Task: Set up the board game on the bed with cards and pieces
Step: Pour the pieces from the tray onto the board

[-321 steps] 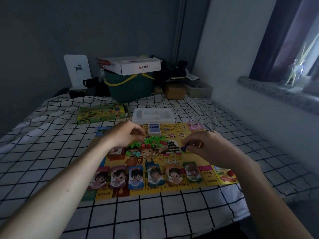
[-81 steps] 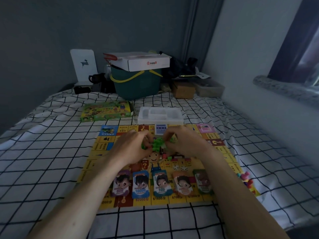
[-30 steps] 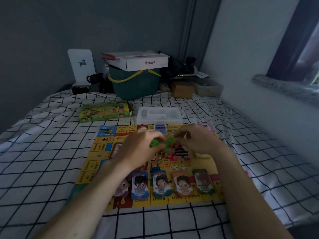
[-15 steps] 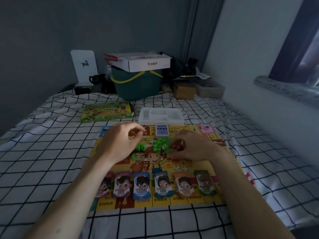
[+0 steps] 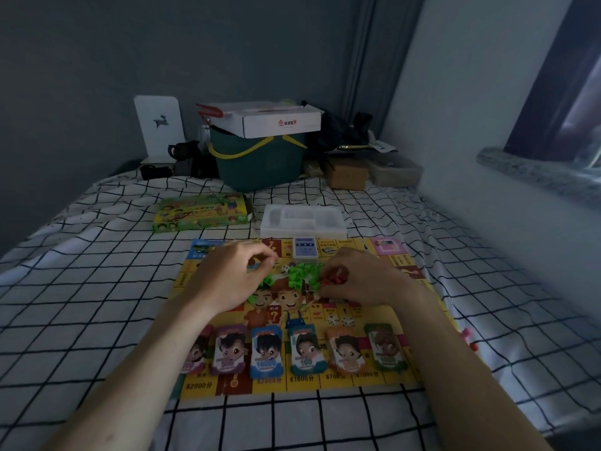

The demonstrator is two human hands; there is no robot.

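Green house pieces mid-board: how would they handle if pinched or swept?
The green house pieces look small and plastic, so probably light and rigid. Loosely heaped, they would likely scatter if swept. The game board lies on soft bedding, so pressing nearby may tip them.

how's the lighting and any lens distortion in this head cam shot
Head view: dim and bluish, the only light coming from the window on the right; the grey wall is dark; wide-angle bending curves the bedsheet grid; the green pieces and board print look soft.

green bucket (image 5: 260,164), white box (image 5: 270,120), perhaps a dark mug (image 5: 183,151)
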